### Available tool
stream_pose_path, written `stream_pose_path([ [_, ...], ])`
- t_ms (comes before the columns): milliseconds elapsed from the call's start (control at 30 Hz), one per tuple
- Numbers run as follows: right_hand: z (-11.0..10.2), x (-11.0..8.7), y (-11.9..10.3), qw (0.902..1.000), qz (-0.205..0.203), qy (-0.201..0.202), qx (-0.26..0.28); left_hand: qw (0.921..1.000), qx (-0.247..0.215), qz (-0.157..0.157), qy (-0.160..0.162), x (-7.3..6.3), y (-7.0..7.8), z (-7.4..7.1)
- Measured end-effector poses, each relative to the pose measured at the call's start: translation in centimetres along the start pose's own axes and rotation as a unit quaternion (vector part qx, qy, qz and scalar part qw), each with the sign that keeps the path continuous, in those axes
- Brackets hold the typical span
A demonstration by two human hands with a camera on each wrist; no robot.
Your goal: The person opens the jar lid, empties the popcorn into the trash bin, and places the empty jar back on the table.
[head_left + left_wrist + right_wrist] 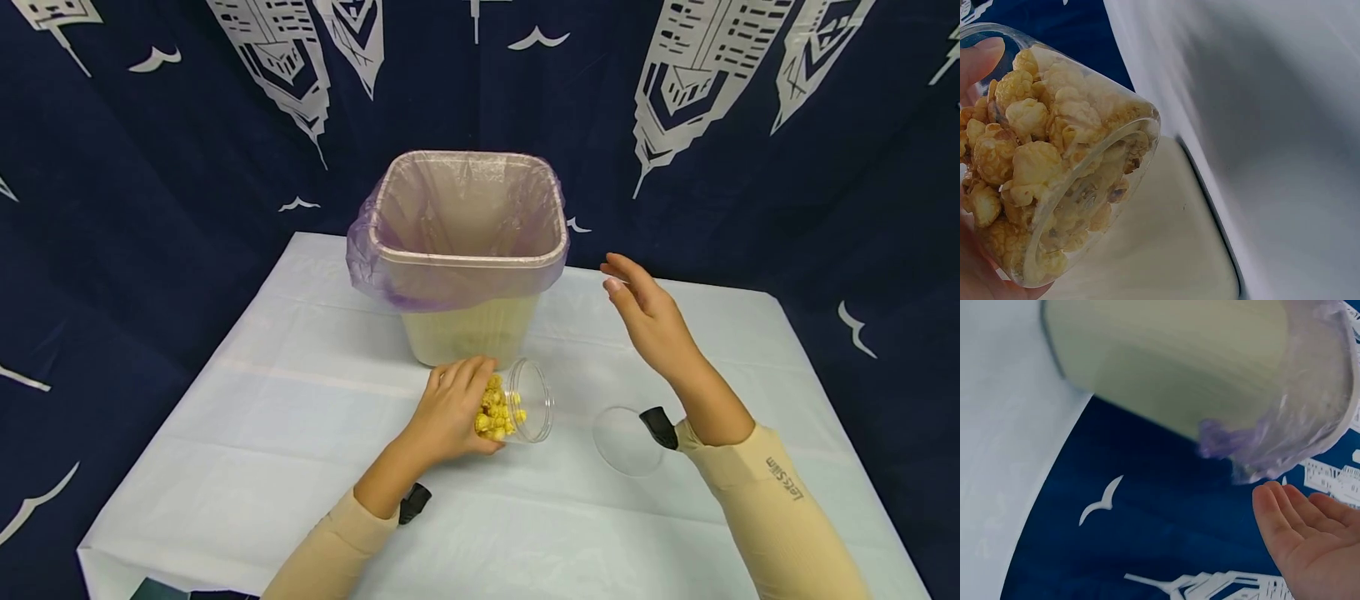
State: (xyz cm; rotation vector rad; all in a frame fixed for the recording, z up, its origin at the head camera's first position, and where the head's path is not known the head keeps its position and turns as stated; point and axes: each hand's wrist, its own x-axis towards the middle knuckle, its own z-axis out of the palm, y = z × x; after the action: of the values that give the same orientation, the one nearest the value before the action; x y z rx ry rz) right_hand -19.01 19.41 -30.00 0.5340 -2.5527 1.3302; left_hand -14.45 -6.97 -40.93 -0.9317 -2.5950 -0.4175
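My left hand [448, 412] grips a clear plastic jar [534, 400] around its body, tilted on its side with the mouth facing right. Yellow caramel popcorn [497, 410] lies inside it; in the left wrist view the popcorn [1029, 150] fills much of the jar near its base. My right hand [647, 318] is raised to the right of the bin with fingers extended, holding nothing. In the right wrist view the right hand [1313, 537] is palm up, apart from the bin liner. On the table below it lies a round clear lid [627, 442].
A pale bin [468, 329] stands at the back of the table, lined with a translucent purple bag [367, 258] folded over its rim. White cloth covers the table [247, 433]. A dark blue curtain [480, 100] with white prints hangs behind.
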Motion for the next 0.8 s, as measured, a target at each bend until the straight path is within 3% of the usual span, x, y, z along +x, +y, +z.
stream_pose_path([
  [200, 0.6, 2.7, -1.4, 0.9973, -0.008, 0.005, 0.073, 1.0000, 0.002, -0.001, 0.002, 0.0, 0.0, 0.0],
  [400, 1.1, 5.2, -2.2, 0.9883, 0.035, 0.007, 0.148, 1.0000, -0.009, -0.001, 0.002, -0.1, -0.1, -0.1],
  [533, 1.2, 6.6, -2.7, 0.9831, 0.071, -0.001, 0.169, 1.0000, -0.006, -0.001, 0.002, -0.1, 0.0, 0.0],
  [800, 1.6, 8.0, -2.8, 0.9663, 0.131, -0.030, 0.220, 1.0000, -0.007, 0.001, 0.004, 0.0, 0.0, 0.1],
])
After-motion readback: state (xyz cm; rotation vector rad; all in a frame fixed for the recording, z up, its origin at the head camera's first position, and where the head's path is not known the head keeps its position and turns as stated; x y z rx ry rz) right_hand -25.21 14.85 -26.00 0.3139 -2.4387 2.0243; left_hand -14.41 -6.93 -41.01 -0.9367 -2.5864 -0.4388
